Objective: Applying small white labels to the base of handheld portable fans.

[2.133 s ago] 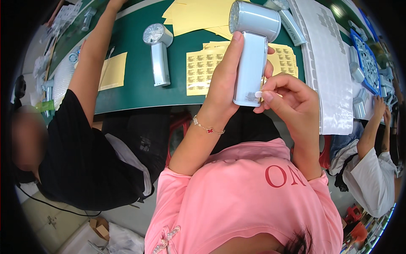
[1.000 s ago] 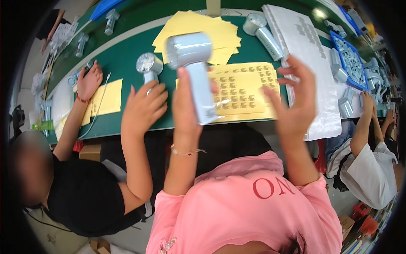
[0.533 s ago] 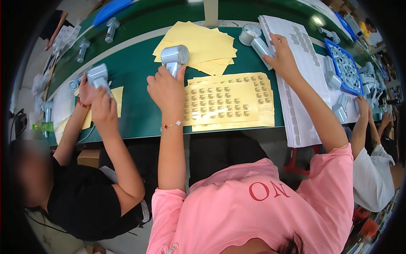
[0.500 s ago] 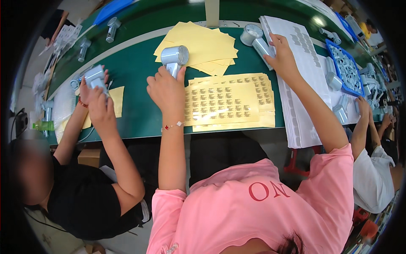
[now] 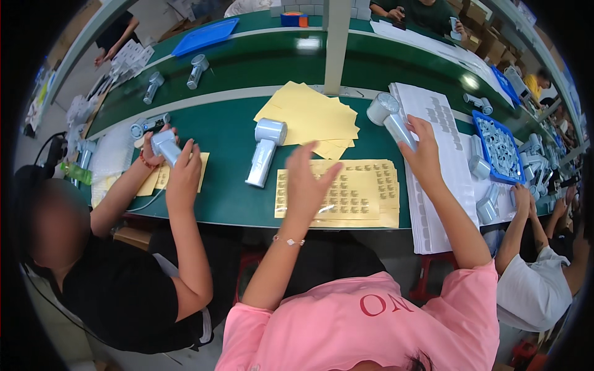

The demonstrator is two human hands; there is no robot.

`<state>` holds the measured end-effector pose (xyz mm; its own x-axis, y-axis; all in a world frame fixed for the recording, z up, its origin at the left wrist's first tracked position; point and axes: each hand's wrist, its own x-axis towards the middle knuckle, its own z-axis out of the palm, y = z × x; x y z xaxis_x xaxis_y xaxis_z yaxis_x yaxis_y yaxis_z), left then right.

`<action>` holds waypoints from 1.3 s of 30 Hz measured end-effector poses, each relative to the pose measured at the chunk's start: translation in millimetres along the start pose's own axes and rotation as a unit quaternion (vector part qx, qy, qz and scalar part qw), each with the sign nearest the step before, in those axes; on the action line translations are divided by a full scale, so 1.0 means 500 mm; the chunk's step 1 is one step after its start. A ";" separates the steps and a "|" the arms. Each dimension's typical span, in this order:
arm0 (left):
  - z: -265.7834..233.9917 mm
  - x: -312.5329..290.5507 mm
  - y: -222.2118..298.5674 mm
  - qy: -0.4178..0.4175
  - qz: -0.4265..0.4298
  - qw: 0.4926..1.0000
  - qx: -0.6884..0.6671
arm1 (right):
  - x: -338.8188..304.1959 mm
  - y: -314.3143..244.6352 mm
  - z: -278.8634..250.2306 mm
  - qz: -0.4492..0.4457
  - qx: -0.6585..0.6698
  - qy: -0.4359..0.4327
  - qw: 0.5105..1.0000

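Observation:
A pale blue handheld fan (image 5: 263, 154) with a round head lies on the green bench, left of the sheets. My left hand (image 5: 303, 185), slightly blurred, is over the yellow sheets of small printed labels (image 5: 352, 201). Its fingers are spread and it holds nothing. My right hand (image 5: 423, 151) is at the lower end of a second pale blue handheld fan (image 5: 396, 123), its thumb and fingers on either side of the handle. That fan rests partly on the stack of white sheets (image 5: 442, 210). The fingers' undersides are hidden.
Plain yellow sheets (image 5: 306, 114) lie behind the label sheets. At the right is a blue tray (image 5: 495, 148) of small pale parts, with more fans around it. On my left a co-worker holds another fan (image 5: 166, 145). A metal post (image 5: 336, 49) rises behind the bench.
My left hand has released the first fan, leaving it on the bench, and moved right over the label sheets. My right hand has closed around the second fan's handle. The view has tilted up.

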<state>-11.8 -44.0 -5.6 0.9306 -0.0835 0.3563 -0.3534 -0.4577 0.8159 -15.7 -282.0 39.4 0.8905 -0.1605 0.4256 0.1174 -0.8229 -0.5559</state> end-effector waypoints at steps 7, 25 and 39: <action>0.060 -0.052 0.077 -0.233 -0.172 0.655 -0.698 | -0.151 -0.166 -0.022 -0.131 0.061 0.027 0.989; -0.019 -0.045 0.036 -0.110 -0.253 0.708 -0.651 | -0.213 -0.110 -0.008 0.092 0.434 0.074 0.893; 0.040 -0.007 0.020 -0.116 -0.063 0.987 -0.089 | -0.168 -0.077 0.088 0.192 0.186 -0.060 0.962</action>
<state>-16.9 -66.1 -7.7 0.9578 -0.2455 0.1491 -0.2247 -0.3171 0.9214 -75.8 -212.9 -6.6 0.9411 -0.3319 0.0650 -0.1010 -0.4594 -0.8825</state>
